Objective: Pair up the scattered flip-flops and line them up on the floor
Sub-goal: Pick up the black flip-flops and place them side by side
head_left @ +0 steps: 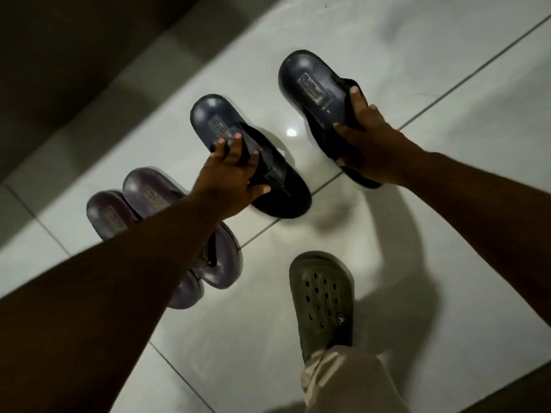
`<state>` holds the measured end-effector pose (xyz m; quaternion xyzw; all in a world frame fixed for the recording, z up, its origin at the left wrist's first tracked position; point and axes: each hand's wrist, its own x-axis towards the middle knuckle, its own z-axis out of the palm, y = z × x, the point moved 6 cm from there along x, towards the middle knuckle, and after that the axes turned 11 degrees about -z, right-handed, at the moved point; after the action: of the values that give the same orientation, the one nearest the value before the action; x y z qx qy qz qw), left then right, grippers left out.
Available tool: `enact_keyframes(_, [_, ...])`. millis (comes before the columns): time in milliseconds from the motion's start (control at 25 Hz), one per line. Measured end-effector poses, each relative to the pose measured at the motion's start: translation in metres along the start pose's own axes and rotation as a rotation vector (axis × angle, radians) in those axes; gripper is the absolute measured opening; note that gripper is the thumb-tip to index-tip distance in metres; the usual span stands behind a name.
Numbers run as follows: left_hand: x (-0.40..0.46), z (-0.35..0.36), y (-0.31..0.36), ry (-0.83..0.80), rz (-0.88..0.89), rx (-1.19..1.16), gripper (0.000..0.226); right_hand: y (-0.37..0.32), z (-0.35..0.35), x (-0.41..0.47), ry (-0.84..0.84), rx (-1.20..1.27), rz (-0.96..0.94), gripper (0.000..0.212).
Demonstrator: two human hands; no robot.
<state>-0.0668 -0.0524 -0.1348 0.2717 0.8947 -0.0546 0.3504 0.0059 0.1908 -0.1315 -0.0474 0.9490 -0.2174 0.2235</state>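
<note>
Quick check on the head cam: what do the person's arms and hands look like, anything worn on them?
Both arms are bare from the frame edge to the fingers: no sleeves in view, no gloves, no watch, bands or rings that I can see on the left hand or right hand. The frame is dim and slightly blurred, so small items could be missed.

The left forearm [125, 263] covers the middles of both purple flip-flops [149, 192] behind the left hand [226, 186]; their stamped logos blur unreadably.
</note>
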Motion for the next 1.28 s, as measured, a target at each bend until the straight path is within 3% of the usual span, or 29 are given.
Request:
enact_keyframes(120, [0.010,0.000,0.012,0.091,0.010,-0.043,0.080,-0.019,-0.001,0.016,0.097,-0.051,-0.095,0.053])
enact_keyframes(440, [0.016,-0.001,0.031,0.087,0.013,-0.045,0.077,-0.036,-0.010,0.034,0.058,-0.095,-0.125,0.050])
enact_keyframes(600, [0.005,-0.009,0.015,0.094,-0.008,-0.094,0.088,-0.038,-0.010,0.026,0.050,-0.099,-0.023,0.070])
enact_keyframes(680, [-0.012,-0.010,-0.015,0.089,-0.057,-0.099,0.092,-0.056,-0.021,0.020,0.174,-0.074,0.027,0.073])
enact_keyframes(800, [-0.057,-0.001,-0.072,0.082,-0.155,-0.066,0.099,-0.128,-0.016,0.015,0.322,-0.100,-0.134,0.074])
enact_keyframes(960, [-0.132,0.028,-0.134,0.125,-0.290,-0.100,0.110,-0.226,0.041,0.030,0.079,-0.080,-0.329,0.077])
enact_keyframes(1120, [-0.171,0.095,-0.177,-0.059,-0.401,-0.115,0.124,-0.283,0.103,0.042,-0.265,-0.088,-0.363,0.088])
enact_keyframes(1200, [-0.172,0.121,-0.177,-0.110,-0.374,-0.148,0.119,-0.291,0.123,0.041,-0.367,-0.159,-0.331,0.088])
enact_keyframes(1280, [-0.173,0.131,-0.180,-0.047,-0.392,-0.196,0.105,-0.296,0.131,0.037,-0.414,-0.217,-0.293,0.084])
